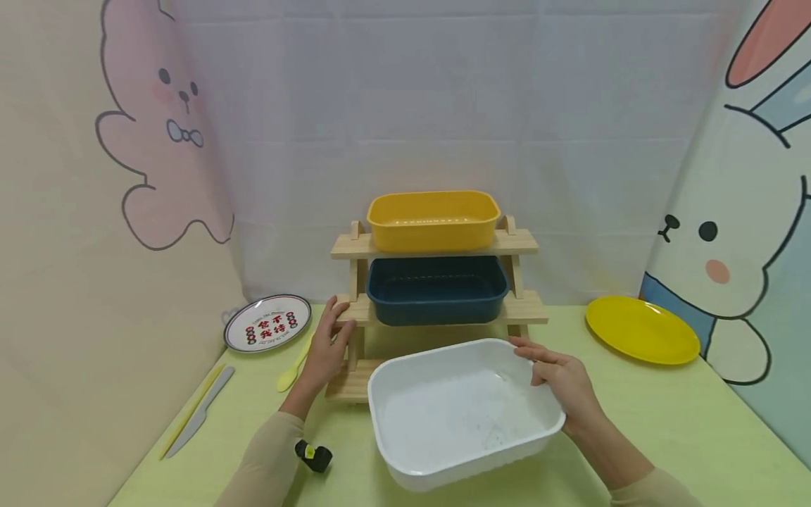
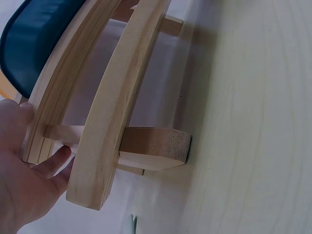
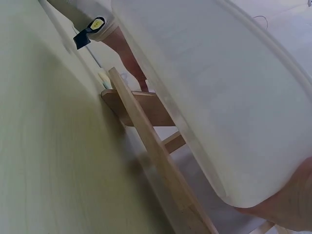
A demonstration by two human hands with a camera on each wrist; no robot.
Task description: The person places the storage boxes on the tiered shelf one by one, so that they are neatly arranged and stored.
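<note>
My right hand (image 1: 567, 387) grips the right end of a white plastic bin (image 1: 456, 415), which is tilted and held above the table in front of a three-tier wooden rack (image 1: 524, 308). The bin's pale underside (image 3: 214, 92) fills much of the right wrist view. My left hand (image 1: 326, 352) holds the left end of the rack's middle shelf; in the left wrist view its thumb and fingers lie around the board (image 2: 58, 83). A yellow bin (image 1: 434, 236) sits on the top shelf and a dark blue bin (image 1: 437, 303) on the middle one. The white bin partly hides the bottom shelf (image 1: 347, 384).
To the left lie a white plate with red lettering (image 1: 269, 324), a yellow spoon (image 1: 288, 377), a knife (image 1: 203, 412) and a thin yellow utensil (image 1: 190, 415). A yellow plate (image 1: 643, 331) is at the back right. Cloth walls (image 1: 437, 91) enclose the table.
</note>
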